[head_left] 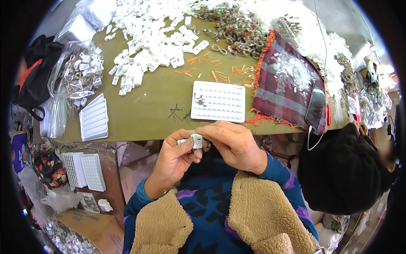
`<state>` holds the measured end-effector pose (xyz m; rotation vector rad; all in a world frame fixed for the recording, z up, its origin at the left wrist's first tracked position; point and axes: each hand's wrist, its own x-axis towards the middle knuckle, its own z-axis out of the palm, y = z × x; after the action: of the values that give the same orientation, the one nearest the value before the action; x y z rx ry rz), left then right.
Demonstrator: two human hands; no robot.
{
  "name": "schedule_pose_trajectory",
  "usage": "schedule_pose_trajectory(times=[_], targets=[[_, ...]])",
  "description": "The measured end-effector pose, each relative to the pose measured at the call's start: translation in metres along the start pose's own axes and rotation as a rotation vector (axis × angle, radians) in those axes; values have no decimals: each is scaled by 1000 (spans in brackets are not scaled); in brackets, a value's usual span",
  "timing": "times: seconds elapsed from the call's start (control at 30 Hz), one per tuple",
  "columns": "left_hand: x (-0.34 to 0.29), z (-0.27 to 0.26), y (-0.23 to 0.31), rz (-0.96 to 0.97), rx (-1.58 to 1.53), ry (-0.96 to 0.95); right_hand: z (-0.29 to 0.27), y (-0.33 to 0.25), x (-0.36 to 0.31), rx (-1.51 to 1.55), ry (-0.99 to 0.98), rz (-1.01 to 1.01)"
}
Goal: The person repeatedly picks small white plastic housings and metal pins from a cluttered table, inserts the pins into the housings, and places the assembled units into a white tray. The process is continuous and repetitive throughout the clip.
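Just off the table's near edge, my left hand pinches a small white plastic housing between thumb and fingers. From the right, my right hand meets it; its fingers are pressed together at the top of the housing. Whatever those fingertips grip is hidden. A dark loop, perhaps cable, shows below the right fingers. In front of my hands lies a white tray with rows of round pockets. A few small silvery round pieces rest at its left side.
White housings cover the far left of the green table, with coiled cables behind. Orange sticks lie scattered beyond the tray. Right are a plaid cloth, a phone and a person in black.
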<state>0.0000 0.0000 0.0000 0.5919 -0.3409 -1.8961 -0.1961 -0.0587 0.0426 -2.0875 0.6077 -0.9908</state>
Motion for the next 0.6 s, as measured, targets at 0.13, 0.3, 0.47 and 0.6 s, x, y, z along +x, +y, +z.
schedule_pose_trajectory(times=[0.13,0.3,0.47,0.6], targets=[[-6,-2,11,7,7,25,12,1,11,-26,-48,-70],[-4,-2,9,-39,44,16,2,-5,14,-131,-160,-115],[-3,3,5,8,210,39,-6,-9,10,-246,-307,-84],[-2,8,6,-4,123,94,13,-9,-1,95,90,318]])
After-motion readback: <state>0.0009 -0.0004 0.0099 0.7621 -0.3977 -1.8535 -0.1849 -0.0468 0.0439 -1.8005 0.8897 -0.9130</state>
